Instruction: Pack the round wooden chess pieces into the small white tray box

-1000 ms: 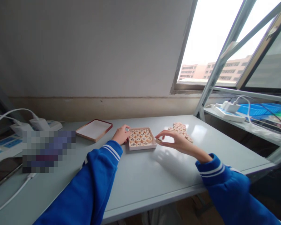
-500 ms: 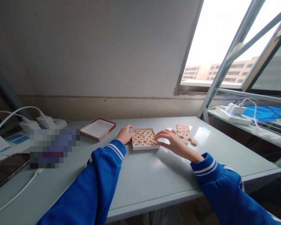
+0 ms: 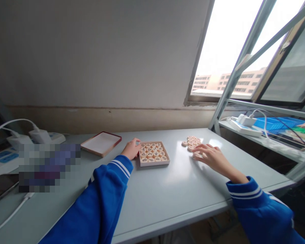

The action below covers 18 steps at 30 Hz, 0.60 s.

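Note:
My left hand [image 3: 131,148] grips the left side of a shallow box [image 3: 155,164]. Rows of round wooden Chinese chess pieces [image 3: 154,149] with dark characters fill this box, lying face up. Over the near side of a cluster of loose chess pieces [image 3: 193,139] on the right is my right hand [image 3: 210,157], its fingers apart and bent downward. Its fingers hide part of the cluster, and no piece shows clearly between them. A box lid [image 3: 101,142] with a dark red rim lies inside up, left of my left hand.
The grey table [image 3: 167,196] ends at a front edge below the box. Power strips with white plugs [image 3: 40,136] and a phone [image 3: 2,186] are at the left. On a right-hand shelf sit another power strip [image 3: 246,127] and a blue basket [image 3: 277,122].
My right hand has moved right, from the box to the loose pieces. My left hand stays at the box's left side. The whole view has shifted slightly.

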{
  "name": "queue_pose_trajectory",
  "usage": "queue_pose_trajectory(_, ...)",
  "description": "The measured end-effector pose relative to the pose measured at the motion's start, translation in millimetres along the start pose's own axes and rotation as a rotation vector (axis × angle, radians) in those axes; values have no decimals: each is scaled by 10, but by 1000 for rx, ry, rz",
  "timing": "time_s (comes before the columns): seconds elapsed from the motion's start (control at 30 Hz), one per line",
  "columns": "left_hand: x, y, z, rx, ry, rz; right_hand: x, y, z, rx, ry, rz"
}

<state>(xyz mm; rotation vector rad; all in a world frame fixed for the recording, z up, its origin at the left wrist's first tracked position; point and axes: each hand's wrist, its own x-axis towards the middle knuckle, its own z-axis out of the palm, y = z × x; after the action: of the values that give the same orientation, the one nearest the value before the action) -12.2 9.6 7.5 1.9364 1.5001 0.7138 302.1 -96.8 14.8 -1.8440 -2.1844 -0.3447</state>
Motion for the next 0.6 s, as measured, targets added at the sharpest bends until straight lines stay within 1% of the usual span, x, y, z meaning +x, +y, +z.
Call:
queue_pose_trajectory(0.07,-6,11,-7,4,-3,-6,-74,90,12,35,-9,-2)
queue_pose_trajectory(0.13,-14,20,-14,6,-5,-5,-99,117,22,101,-11,-20)
queue_pose_trajectory(0.3,-25,27,-15,6,0,4,1,101,68,328,-64,-51)
queue_pose_trajectory(0.37,-28,29,-15,2,4,4,50,88,82,369,-87,-57)
queue_pose_trajectory(0.43,-30,31,-15,-1,6,7,92,47,66,377,-114,-75)
queue_pose_trajectory(0.5,-31,30,-14,-4,1,9,142,-43,18,399,-137,-98)
queue_pose_trajectory(0.6,-27,23,-10,-15,-4,3,286,-278,-67,472,-110,-125)
